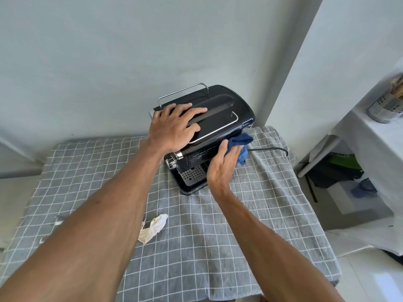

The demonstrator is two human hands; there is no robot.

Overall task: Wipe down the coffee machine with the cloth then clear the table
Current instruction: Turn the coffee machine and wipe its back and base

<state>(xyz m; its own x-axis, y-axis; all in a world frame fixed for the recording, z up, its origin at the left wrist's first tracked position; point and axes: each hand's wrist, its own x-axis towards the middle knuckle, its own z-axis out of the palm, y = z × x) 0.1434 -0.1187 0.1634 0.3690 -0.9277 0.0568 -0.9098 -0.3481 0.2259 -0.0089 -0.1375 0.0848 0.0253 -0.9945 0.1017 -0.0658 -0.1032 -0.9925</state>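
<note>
A black coffee machine with a chrome rail on top stands at the far side of the table, which is covered by a grey checked cloth. My left hand lies flat on the machine's top, fingers spread. My right hand presses a blue cloth against the machine's right side, just above the perforated drip tray. A crumpled white tissue lies on the table near me, between my forearms.
The machine's black power cord runs off to the right along the table. A wall stands close behind the machine. To the right a white shelf holds a metal utensil holder; dark bags sit below it on the floor.
</note>
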